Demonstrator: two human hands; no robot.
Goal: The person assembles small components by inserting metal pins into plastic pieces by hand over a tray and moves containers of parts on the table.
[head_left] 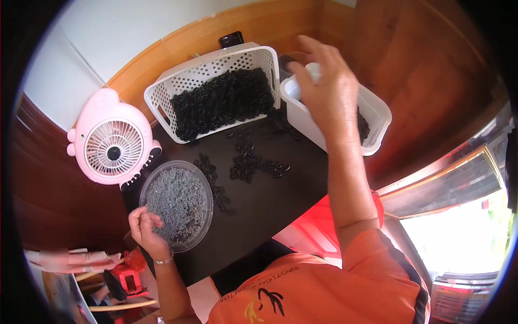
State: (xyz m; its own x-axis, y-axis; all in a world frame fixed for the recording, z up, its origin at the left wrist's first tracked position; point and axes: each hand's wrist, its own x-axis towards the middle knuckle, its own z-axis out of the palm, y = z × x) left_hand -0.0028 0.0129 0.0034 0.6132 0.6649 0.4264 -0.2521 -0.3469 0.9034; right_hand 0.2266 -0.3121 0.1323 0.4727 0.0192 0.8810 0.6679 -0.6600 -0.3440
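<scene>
My left hand is at the near left rim of a round clear tub filled with small silver-grey screws. Its fingers are curled in; whatever may be between them is too small to make out. Over a white rectangular bin hangs my right hand, fingers apart and with nothing visible in them. It hides part of the bin, where some dark pieces show. Loose black ring-shaped parts lie on the dark table between tub and bin.
A white perforated basket heaped with black ring-shaped parts stands at the back. Left of it is a pink fan. A black phone-like object leans behind the basket. Something red is by the table's right front edge.
</scene>
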